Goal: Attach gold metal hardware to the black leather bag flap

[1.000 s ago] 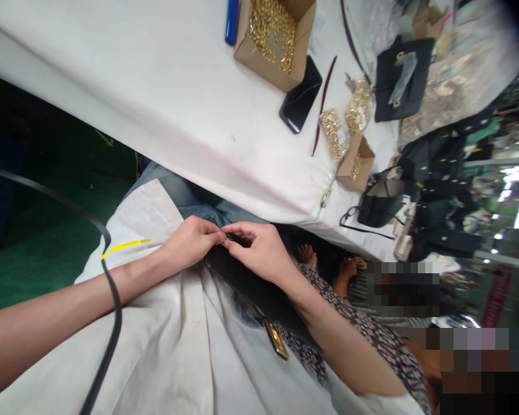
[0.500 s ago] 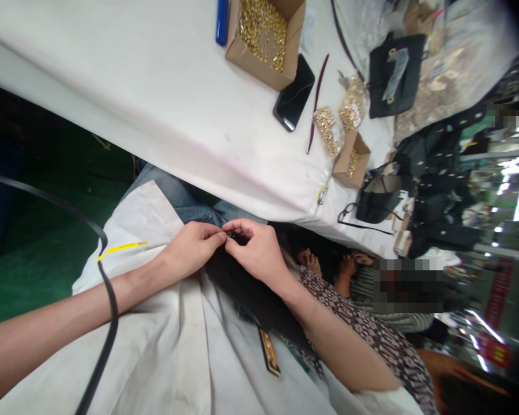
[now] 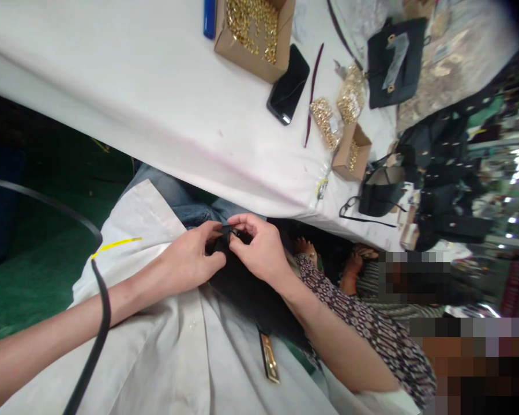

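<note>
A black bag [image 3: 246, 291] lies across my lap, its upper edge between my two hands. My left hand [image 3: 190, 256] holds this edge from the left, thumb on the front face and fingers curled over the rim. With thumb and fingers pinched together, my right hand [image 3: 257, 248] grips the same edge at a small dark fitting, which the fingers partly hide. Below the bag hangs a black strip with a gold-coloured plate [image 3: 269, 357]. A long black strap [image 3: 99, 323] with a yellow tie [image 3: 116, 246] passes over my left forearm.
On the white-covered table [image 3: 125, 86] stand a carton of gold-coloured fittings [image 3: 246, 63] and a smaller carton [image 3: 346, 155]. Between them lie a phone [image 3: 289, 86] and bags of small fittings [image 3: 326, 124]. More black bags [image 3: 393, 63] lie beyond. Other people sit at the right.
My left thumb has come away from the right fingertips, widening the gap between the hands at the bag's edge. The right hand keeps its pinch. The view has shifted slightly.
</note>
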The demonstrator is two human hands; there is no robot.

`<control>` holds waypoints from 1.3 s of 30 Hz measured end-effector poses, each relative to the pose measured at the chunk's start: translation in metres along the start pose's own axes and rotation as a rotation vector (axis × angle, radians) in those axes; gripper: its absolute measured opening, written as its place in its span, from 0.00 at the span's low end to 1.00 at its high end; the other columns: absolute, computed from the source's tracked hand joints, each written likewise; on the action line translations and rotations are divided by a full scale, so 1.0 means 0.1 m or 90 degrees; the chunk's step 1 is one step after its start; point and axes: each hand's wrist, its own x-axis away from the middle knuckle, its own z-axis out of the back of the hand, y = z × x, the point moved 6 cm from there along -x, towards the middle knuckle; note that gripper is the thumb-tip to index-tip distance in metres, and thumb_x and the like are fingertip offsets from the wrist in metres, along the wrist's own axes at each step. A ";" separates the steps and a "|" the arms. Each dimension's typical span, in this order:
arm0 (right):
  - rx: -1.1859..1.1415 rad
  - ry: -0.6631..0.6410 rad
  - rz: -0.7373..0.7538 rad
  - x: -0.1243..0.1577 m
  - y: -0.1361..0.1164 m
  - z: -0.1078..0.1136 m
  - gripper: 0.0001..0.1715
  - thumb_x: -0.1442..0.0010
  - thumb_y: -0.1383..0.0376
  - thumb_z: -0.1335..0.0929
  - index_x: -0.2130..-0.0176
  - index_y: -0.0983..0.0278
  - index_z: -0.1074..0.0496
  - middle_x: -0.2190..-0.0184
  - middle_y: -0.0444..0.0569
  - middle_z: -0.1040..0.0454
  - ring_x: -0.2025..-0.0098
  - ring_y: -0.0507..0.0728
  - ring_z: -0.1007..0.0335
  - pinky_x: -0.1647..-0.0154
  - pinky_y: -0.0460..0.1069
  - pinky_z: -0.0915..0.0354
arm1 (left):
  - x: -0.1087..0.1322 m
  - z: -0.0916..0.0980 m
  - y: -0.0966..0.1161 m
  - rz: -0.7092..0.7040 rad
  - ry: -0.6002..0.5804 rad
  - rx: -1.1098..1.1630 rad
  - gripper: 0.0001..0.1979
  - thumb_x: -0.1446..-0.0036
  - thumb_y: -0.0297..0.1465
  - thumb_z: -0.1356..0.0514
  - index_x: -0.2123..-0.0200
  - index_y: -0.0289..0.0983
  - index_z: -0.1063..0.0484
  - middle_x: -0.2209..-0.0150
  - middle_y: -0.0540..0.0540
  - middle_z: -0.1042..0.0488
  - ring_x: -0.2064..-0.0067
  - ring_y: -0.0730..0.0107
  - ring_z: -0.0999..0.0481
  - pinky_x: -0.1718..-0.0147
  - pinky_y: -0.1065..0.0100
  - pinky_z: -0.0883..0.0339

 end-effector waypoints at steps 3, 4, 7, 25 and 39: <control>0.020 0.005 0.021 0.02 -0.03 0.02 0.19 0.38 0.70 0.29 0.48 0.60 0.20 0.58 0.47 0.14 0.57 0.59 0.16 0.49 0.54 0.21 | 0.00 0.00 0.05 0.005 0.003 -0.027 0.25 0.40 0.29 0.38 0.39 0.44 0.28 0.51 0.47 0.15 0.48 0.51 0.15 0.48 0.56 0.23; 0.027 0.007 0.028 0.03 -0.04 0.02 0.18 0.37 0.70 0.29 0.48 0.60 0.20 0.57 0.47 0.14 0.56 0.59 0.16 0.48 0.54 0.22 | -0.01 0.01 0.06 0.010 0.008 -0.037 0.27 0.40 0.29 0.39 0.37 0.43 0.28 0.52 0.47 0.14 0.50 0.52 0.14 0.51 0.57 0.23; 0.054 0.006 0.048 0.03 -0.06 0.05 0.18 0.36 0.70 0.29 0.47 0.59 0.21 0.57 0.47 0.14 0.56 0.59 0.16 0.49 0.54 0.22 | -0.03 0.03 0.07 0.011 0.043 -0.081 0.29 0.38 0.30 0.39 0.33 0.41 0.30 0.50 0.46 0.14 0.51 0.52 0.14 0.55 0.57 0.23; -0.034 0.053 0.017 -0.03 0.05 0.07 0.13 0.39 0.69 0.27 0.53 0.62 0.20 0.59 0.47 0.15 0.57 0.58 0.18 0.51 0.53 0.24 | -0.28 0.03 0.01 0.006 0.046 0.078 0.15 0.37 0.40 0.31 0.53 0.39 0.13 0.54 0.48 0.12 0.49 0.53 0.14 0.50 0.60 0.26; -0.023 0.089 0.040 0.02 0.01 0.09 0.16 0.39 0.70 0.28 0.51 0.60 0.21 0.56 0.48 0.15 0.55 0.59 0.17 0.48 0.54 0.23 | -0.37 0.01 0.01 0.023 0.055 0.097 0.14 0.37 0.44 0.30 0.67 0.39 0.14 0.69 0.51 0.18 0.65 0.66 0.24 0.67 0.64 0.38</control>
